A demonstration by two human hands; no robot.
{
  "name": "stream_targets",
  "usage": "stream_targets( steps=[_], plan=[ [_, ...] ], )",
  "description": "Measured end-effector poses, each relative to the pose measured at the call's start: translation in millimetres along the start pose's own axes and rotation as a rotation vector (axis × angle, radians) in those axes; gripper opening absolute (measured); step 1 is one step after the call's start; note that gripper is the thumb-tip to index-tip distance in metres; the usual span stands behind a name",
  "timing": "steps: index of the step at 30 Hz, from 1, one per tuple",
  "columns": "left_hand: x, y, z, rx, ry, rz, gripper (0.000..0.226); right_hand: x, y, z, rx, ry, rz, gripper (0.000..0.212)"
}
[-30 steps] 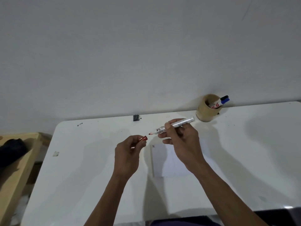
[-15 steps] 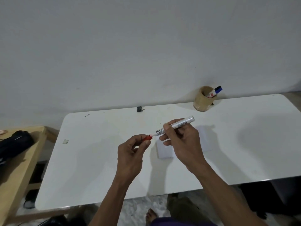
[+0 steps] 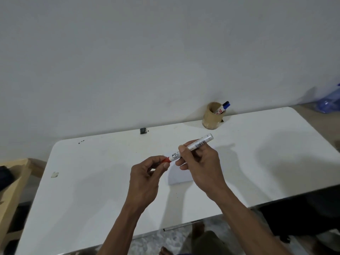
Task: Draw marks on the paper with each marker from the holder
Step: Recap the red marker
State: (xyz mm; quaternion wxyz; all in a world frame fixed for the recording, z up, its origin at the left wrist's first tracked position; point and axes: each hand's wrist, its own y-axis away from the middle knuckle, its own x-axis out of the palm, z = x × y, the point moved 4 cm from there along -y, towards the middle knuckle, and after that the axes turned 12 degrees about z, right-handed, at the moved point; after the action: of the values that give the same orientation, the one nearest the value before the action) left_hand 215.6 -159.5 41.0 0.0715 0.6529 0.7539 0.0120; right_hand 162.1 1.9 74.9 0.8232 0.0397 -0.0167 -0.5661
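My right hand [image 3: 199, 164] grips the white barrel of a red marker [image 3: 199, 143], held level above the table. My left hand [image 3: 147, 178] pinches the red cap [image 3: 166, 160], which sits against the marker's tip end. Below the hands lies a small white paper [image 3: 179, 176], partly hidden by my right hand. At the back of the table stands a tan round holder [image 3: 211, 117] with a blue-capped marker [image 3: 223, 107] leaning in it.
The white table [image 3: 95, 190] stands against a white wall. A small black object [image 3: 143, 130] sits at its back edge and a scrap of tape [image 3: 54, 174] lies at the left. A wooden shelf [image 3: 12, 186] stands left of the table.
The red cap in my left hand moved from apart onto the marker's tip. The camera pulled back, so the table's front edge and the floor now show.
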Motion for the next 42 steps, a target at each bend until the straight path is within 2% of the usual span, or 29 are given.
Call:
stream_targets(
  steps=[6, 9, 12, 18, 21, 23, 25, 27, 29, 32, 35, 37, 42],
  plan=[
    [27.7, -30.5, -8.3, 0.001, -0.078, 0.100, 0.013, -37.3, -13.2, -8.4, 0.036, -0.027, -0.024, 0.013],
    [41.9, -53.2, -10.2, -0.037, -0.111, 0.164, 0.012, -66.7, -26.1, -12.9, 0.102, -0.129, -0.036, 0.010],
    [54.0, -80.5, -17.9, -0.051, -0.160, 0.196, 0.009, -112.3, -44.5, -9.8, 0.100, -0.173, -0.112, 0.023],
    [89.0, -140.2, -43.6, -0.050, -0.221, 0.252, 0.006, -170.3, -93.9, 3.5, 0.070, 0.457, 0.148, 0.016],
    [116.0, -166.4, -53.9, -0.020, -0.315, 0.266, 0.004, -176.4, -115.4, -2.5, -0.013, 0.646, 0.215, 0.016],
    [132.7, -180.5, -58.1, -0.019, -0.362, 0.256, 0.002, -179.8, -124.8, -10.8, -0.073, 0.728, 0.253, 0.025],
    [144.0, -192.9, -55.9, -0.037, -0.395, 0.236, 0.010, -187.0, -132.8, -15.9, -0.095, 0.698, 0.259, 0.041],
    [150.8, -205.1, -46.3, -0.066, -0.425, 0.200, 0.032, -199.1, -142.1, -15.5, -0.122, 0.593, 0.189, 0.056],
    [157.1, -216.8, -34.0, -0.097, -0.435, 0.123, 0.052, -213.7, -153.6, -10.7, -0.177, 0.482, 0.036, 0.063],
    [172.5, -234.5, -16.7, -0.113, -0.444, 0.010, 0.073, -234.3, -176.8, -4.4, -0.235, 0.293, -0.219, 0.053],
    [187.6, -250.0, 0.7, -0.143, -0.423, -0.031, 0.088, -245.7, -201.6, -2.7, -0.280, 0.206, -0.346, 0.038],
    [194.2, -255.5, 9.6, -0.162, -0.376, -0.040, 0.092, -246.7, -215.3, -9.0, -0.265, 0.189, -0.357, 0.034],
    [203.2, -264.1, 16.2, -0.075, -0.325, -0.055, 0.072, -240.5, -231.4, -36.4, -0.190, 0.208, -0.340, 0.030]
  ],
)
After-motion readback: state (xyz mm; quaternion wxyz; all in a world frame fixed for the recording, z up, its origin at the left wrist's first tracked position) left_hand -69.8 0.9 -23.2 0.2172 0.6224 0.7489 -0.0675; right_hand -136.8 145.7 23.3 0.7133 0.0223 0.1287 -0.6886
